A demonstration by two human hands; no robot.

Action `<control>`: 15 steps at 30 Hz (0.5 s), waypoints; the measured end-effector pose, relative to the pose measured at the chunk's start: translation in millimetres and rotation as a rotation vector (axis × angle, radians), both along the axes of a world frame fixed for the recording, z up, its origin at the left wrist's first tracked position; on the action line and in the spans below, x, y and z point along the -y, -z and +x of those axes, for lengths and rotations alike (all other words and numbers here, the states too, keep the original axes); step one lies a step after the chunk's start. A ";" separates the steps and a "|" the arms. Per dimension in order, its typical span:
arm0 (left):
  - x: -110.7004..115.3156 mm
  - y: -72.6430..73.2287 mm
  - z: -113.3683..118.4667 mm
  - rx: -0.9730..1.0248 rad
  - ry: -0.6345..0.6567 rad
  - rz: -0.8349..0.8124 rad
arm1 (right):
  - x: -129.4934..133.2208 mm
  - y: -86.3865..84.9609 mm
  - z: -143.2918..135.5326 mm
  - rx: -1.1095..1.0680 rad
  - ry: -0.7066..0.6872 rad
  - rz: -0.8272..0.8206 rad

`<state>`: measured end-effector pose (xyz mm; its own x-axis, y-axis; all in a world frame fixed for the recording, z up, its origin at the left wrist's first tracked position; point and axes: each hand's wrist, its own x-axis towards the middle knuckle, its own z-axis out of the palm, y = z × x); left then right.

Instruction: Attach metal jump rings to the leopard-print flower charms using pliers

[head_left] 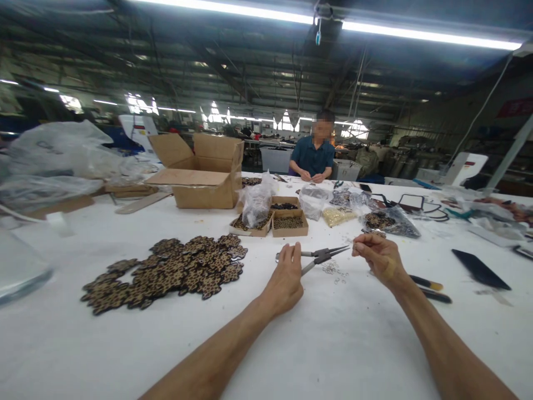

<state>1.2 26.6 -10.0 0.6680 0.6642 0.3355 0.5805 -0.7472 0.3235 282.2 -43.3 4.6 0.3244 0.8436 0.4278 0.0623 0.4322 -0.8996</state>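
Observation:
My left hand (287, 278) is closed round the handles of long-nose pliers (322, 255), whose thin jaws point right. Close to the jaw tips, my right hand (378, 256) pinches something too small to make out between thumb and fingers. Below the pliers, small metal rings (333, 269) lie scattered on the white table. Left of my left hand spreads a pile of leopard-print patches (179, 266) with dark edges. Another pair of pliers (433, 294) with dark handles lies partly behind my right forearm.
An open cardboard box (206, 189) stands behind the patches, beside small trays (290, 222) of metal parts. Plastic bags (341, 214) lie along the table's middle. A black phone (481, 269) rests at right. Across the table sits a person in a dark teal shirt (313, 158).

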 end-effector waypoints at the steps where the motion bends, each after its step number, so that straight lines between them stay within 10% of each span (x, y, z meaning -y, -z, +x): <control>1: -1.0 0.8 1.0 -0.002 -0.003 0.002 | -1.7 1.1 -0.2 -0.035 -0.013 0.012; 12: -61.7 34.3 27.6 0.227 0.127 0.112 | -22.7 -30.5 6.7 -0.120 -0.141 0.022; 15: -69.8 24.2 41.6 0.318 0.159 0.090 | -35.3 -28.8 19.2 -0.148 -0.195 0.023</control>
<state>42.8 96.4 -34.2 0.6135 0.5192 0.5950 0.3360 -0.8535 0.3983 301.3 -8.1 33.4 0.2168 0.8870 0.4078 -0.1559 0.4439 -0.8824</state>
